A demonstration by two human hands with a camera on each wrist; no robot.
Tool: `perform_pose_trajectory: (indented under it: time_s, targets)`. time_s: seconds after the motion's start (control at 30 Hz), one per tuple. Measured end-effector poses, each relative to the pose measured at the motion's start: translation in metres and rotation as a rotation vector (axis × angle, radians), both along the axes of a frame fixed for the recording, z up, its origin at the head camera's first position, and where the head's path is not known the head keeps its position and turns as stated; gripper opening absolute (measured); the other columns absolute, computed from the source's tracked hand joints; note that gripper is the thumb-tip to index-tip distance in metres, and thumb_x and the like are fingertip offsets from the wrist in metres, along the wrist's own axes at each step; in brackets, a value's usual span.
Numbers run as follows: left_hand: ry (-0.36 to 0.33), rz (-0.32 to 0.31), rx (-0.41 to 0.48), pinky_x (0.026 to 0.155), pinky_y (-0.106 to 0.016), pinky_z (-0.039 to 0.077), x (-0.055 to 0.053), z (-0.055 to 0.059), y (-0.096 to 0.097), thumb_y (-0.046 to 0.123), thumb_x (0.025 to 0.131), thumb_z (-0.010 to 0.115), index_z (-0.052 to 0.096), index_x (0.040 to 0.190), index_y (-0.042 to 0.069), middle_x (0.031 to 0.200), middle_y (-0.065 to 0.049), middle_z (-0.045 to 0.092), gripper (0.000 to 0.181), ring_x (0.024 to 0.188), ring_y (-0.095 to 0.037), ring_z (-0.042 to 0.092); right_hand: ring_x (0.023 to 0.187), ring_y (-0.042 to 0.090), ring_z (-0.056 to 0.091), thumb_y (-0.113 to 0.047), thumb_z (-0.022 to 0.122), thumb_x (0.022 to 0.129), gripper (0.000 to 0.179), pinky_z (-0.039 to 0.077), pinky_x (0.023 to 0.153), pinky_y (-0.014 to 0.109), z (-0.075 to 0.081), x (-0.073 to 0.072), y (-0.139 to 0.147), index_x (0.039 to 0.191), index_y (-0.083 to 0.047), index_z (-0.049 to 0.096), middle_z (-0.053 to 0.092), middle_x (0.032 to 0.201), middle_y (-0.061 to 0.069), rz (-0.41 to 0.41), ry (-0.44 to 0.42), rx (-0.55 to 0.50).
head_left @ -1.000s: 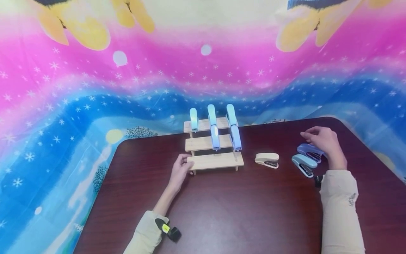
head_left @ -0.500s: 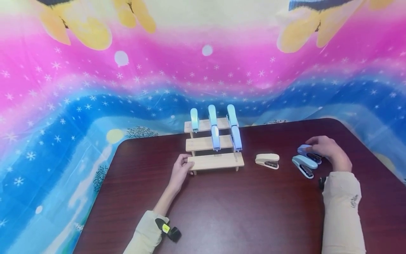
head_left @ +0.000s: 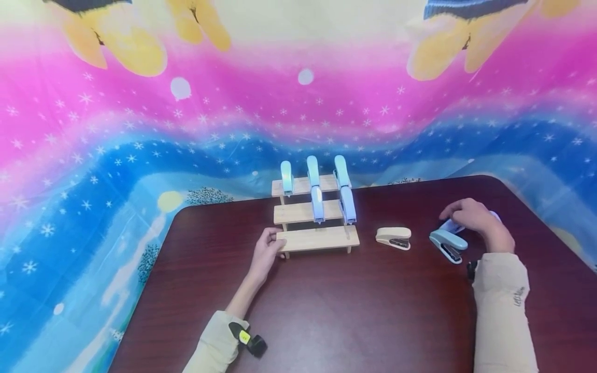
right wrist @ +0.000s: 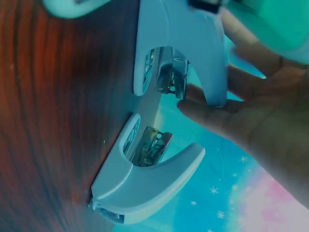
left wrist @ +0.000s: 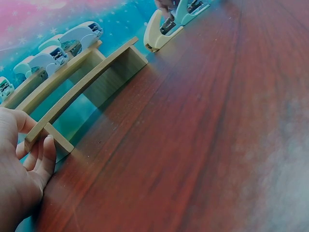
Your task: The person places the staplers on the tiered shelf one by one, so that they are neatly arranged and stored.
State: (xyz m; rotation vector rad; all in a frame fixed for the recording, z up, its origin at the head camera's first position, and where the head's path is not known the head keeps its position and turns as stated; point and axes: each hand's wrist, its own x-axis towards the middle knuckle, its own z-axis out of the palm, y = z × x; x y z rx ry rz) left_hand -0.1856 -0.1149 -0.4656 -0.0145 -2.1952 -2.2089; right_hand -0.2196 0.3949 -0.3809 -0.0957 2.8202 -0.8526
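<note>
The right hand's grip [head_left: 474, 217] is curled about a purple stapler [right wrist: 198, 38], thumb and fingers pinching its upper arm; whether its base is off the tabletop [head_left: 326, 311], I cannot tell. This stapler is near the tabletop's right edge, toward the far right corner, and the hand covers much of it in the head view. The left hand's grip [head_left: 265, 253] pinches the left end of the lowest step of a wooden rack [head_left: 317, 239], which stands near the middle of the far edge. Just beside the purple stapler, on the near side, a light-blue stapler [head_left: 450, 240] rests on the tabletop, its mouth turned toward the near right corner. A cream stapler [head_left: 388, 233] lies between that pair and the rack, its mouth toward the right edge. The rack's top step carries three pale blue staplers [head_left: 312, 170] in a row, spaced apart; its middle step carries two lavender staplers [head_left: 346, 203], one at the centre and one at the right end. Farther out, both arms wear beige sleeves [head_left: 503, 311], and a black device [head_left: 256, 345] with a yellow label is strapped at the left wrist. Behind the far edge hangs a pink and blue cloth [head_left: 233, 119] printed with snowflakes.
</note>
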Motion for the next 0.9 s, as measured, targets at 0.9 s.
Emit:
perform_pose_trajectory:
  time_s: [0.9]
  targets:
    - [0.006,0.009,0.006,0.06,-0.024,0.054,-0.0044,-0.0104,-0.0009,-0.003,0.093,0.061,0.055,0.128,-0.009,0.103,-0.01,0.064,0.036,0.075,-0.011,0.058,0.106,0.051,0.054,-0.022,0.064,0.1,0.064,0.05,0.089,0.065,-0.0007,0.0021,0.0042,0.136,0.027,0.043,0.052,0.126,0.045,-0.082,-0.017,-0.01]
